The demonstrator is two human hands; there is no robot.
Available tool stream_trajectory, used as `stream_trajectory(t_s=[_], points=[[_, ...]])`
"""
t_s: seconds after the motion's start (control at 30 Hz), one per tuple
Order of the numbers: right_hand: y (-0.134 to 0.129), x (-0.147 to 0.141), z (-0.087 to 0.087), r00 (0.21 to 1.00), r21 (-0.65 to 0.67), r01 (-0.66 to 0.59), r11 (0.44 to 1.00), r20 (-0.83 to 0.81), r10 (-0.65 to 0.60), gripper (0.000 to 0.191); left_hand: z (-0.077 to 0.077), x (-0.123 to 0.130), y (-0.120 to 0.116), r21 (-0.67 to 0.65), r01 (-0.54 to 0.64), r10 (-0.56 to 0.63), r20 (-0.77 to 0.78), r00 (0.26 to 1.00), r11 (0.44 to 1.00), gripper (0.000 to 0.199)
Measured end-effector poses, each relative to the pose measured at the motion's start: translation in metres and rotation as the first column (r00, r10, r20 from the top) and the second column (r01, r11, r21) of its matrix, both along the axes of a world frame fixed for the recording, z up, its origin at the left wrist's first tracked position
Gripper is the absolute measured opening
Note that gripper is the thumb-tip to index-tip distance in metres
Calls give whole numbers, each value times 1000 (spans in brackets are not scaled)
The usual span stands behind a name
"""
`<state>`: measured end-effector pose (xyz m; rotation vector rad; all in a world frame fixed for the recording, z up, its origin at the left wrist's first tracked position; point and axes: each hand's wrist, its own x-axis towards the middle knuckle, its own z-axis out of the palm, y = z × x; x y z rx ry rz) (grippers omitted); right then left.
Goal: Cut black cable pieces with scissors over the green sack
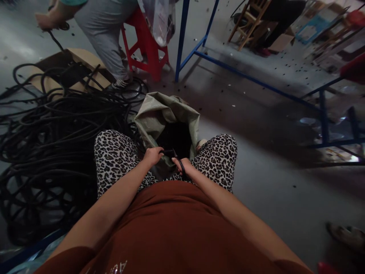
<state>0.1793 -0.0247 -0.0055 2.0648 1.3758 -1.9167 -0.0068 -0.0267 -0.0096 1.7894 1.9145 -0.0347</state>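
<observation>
Between my knees stands an open woven sack (pixel 148 114), its rim folded outward and its inside dark. Over its near edge my left hand (pixel 153 156) pinches a short black piece of rubber strip or tube (pixel 167 151). My right hand (pixel 182 166) is closed around the black handles of a pair of scissors (pixel 181 164), whose blades point up and left toward the end of that black piece. Whether the blades touch it is too small to tell. What lies deep in the sack is hidden in shadow.
A large tangle of black tubing (pixel 57 133) covers the floor on the left, beside an open cardboard box (pixel 85 62). Another person (pixel 99 30) sits near a red stool (pixel 148 49). A blue metal frame (pixel 228 68) stands ahead and right. Small black scraps dot the floor.
</observation>
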Motion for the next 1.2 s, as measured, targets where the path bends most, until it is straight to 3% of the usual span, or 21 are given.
stream_trajectory(t_s=[0.2,0.5,0.97,1.2], points=[[0,0,-3,999,-44,18,999,-47,-20,44,1,-1,0,34,-11,11,-11,1000,999,31],[-2,-3,13,994,-154,39,987,-95,-54,51,-1,-3,1,104,-55,49,65,997,993,32],[-5,-3,11,989,-145,-38,989,-144,17,53,6,1,0,84,-33,23,111,994,996,33],[-4,-3,2,990,-154,0,988,-140,-22,51,1,2,-1,78,12,-23,144,989,997,32]])
